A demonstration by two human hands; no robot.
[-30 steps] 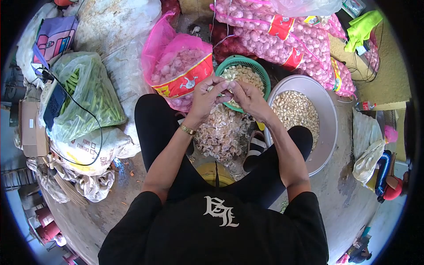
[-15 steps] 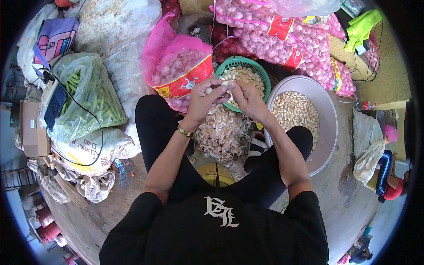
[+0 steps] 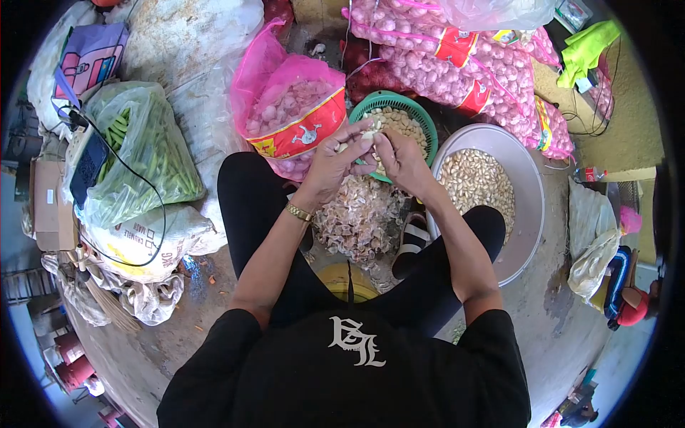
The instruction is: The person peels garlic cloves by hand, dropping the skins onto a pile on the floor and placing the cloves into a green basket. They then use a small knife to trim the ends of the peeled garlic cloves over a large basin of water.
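My left hand (image 3: 335, 162), with a watch on its wrist, has its fingers closed round pale garlic cloves. My right hand (image 3: 399, 158) pinches a pale garlic piece (image 3: 372, 130) against the left fingertips. Both hands are over the near edge of a green basket (image 3: 430, 128) that holds peeled cloves. Below them lies a heap of dry garlic skins (image 3: 357, 221). A large pale basin (image 3: 529, 214) with many unpeeled cloves stands to the right. An open pink net bag (image 3: 285, 107) of garlic bulbs stands just left of the basket.
Full pink net sacks of garlic (image 3: 492, 78) lie at the back right. A clear bag of green pods (image 3: 153, 160) and a white sack (image 3: 143, 239) are on the left. A yellow object (image 3: 346, 279) sits between my legs. Part of a person (image 3: 633, 307) shows at the far right.
Both hands stay together over the basket. The fingers of my left hand have spread and shifted slightly around the garlic, and the view has moved a little.
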